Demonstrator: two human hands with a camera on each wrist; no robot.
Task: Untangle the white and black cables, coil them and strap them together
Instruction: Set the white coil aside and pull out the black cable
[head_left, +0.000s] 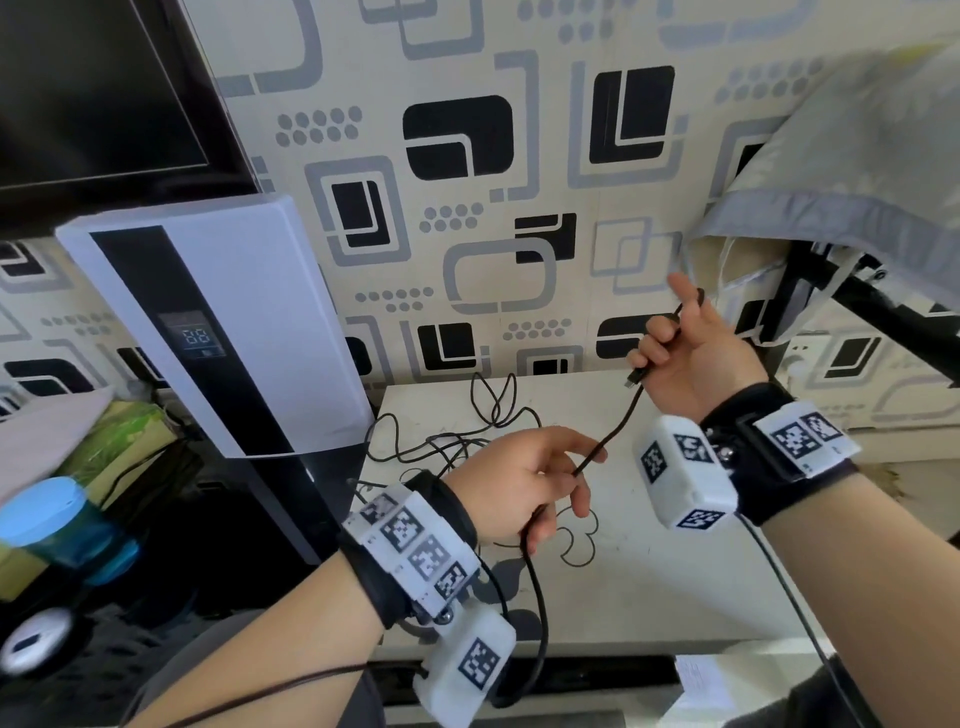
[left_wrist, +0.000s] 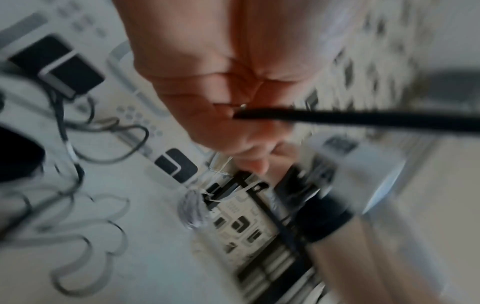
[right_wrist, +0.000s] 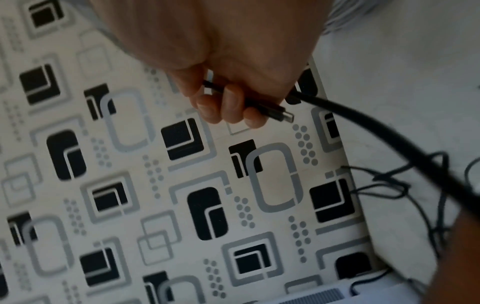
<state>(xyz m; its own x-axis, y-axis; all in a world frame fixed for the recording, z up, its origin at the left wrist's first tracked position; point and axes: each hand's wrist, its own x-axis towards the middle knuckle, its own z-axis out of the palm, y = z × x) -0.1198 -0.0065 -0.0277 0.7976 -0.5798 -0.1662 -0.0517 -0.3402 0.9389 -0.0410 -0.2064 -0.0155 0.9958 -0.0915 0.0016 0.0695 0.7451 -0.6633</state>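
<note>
Patterned wallpaper (head_left: 467, 171) backs a white table (head_left: 649, 571); loose cables (head_left: 457, 436) lie tangled near its back left corner. Above it, the right hand (head_left: 691, 353) curls around the black cable (head_left: 618, 426) near its plug (right_wrist: 281, 116), while the left hand (head_left: 519, 483) pinches it lower down.

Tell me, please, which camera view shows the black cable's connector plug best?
The right wrist view: the plug juts sharply from the right hand. The head view shows it small below that hand's fingers. The left wrist view shows only blurred cable, no plug.
</note>
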